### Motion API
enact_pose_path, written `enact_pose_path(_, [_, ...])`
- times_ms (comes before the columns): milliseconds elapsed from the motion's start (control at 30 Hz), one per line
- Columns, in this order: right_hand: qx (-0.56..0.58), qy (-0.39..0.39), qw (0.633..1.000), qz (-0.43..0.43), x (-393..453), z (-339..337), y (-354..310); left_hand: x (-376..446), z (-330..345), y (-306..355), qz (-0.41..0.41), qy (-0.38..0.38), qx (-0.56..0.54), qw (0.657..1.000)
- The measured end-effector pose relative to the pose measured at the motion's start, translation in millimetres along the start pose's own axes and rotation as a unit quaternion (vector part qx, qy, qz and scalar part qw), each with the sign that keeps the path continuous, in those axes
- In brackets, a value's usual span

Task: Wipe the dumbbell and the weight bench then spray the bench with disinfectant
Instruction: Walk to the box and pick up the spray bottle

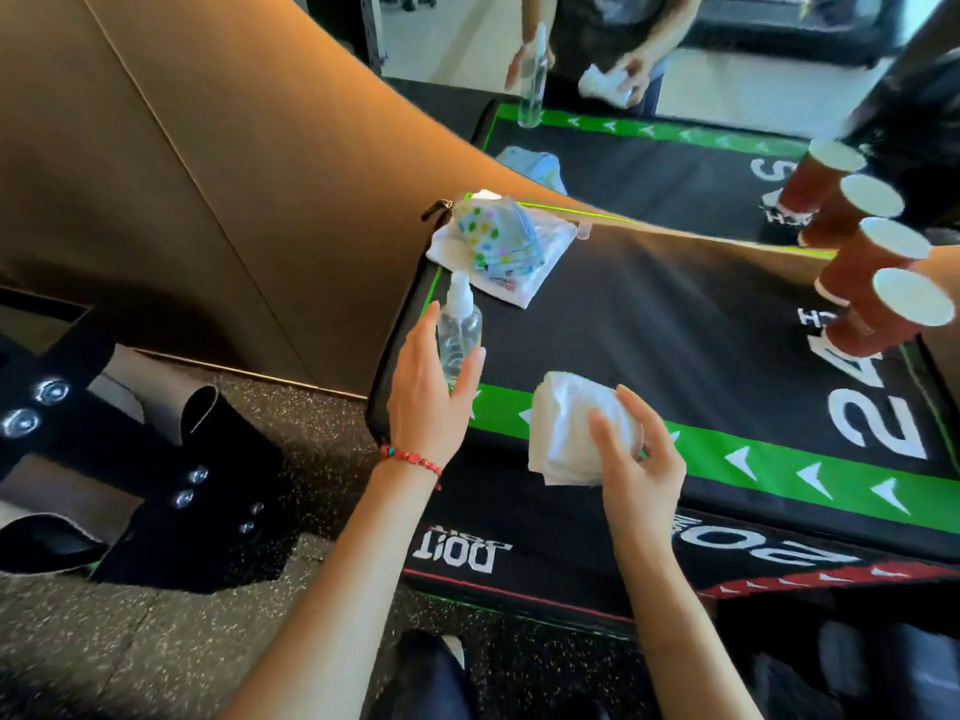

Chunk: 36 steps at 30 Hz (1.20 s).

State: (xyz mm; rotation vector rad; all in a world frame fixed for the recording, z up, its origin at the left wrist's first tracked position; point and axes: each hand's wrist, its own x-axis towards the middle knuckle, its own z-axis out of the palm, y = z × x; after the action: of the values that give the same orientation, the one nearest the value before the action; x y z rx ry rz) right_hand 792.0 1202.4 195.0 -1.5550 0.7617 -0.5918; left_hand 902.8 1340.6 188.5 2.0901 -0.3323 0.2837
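Note:
A clear spray bottle with a white nozzle stands near the left corner of a black and green padded box. My left hand, a red bead bracelet on its wrist, wraps around the bottle, thumb on one side and fingers on the other. My right hand holds a folded white cloth over the box's green stripe. No dumbbell is in view. A black metal frame with bolts stands on the floor at the left; I cannot tell if it belongs to the bench.
A pile of dotted cloths on a white towel lies at the box's far left corner. Stacked red paper cups lean at the right. A mirror behind the box reflects my hands. A brown panel fills the left.

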Motion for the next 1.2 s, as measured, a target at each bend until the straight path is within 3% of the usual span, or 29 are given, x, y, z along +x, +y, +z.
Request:
enact_pose_path(300, [-0.001,0.024,1.0,-0.001,7,11,-1,19,7,-1,-0.04,0.009,-0.132,0.99])
enact_pose_path(467, [0.006,-0.019,1.0,-0.001,6,12,2,1,-3,-3,-0.103,0.032,-0.196,0.975])
enact_pose_path(567, [0.018,-0.058,0.998,-0.007,5,10,2,-17,-11,3,-0.106,0.094,-0.231,0.963])
enact_pose_path(700, [0.023,-0.128,0.991,-0.031,2,0,2,-44,-28,21,-0.093,0.179,-0.236,0.951])
enact_pose_path(967, [-0.008,-0.3,0.953,-0.042,-28,-27,19,-155,-35,45,-0.236,0.337,-0.257,0.874])
enact_pose_path(1200, [-0.02,-0.468,0.883,-0.03,-99,-27,34,-266,-52,50,-0.337,0.445,-0.23,0.797])
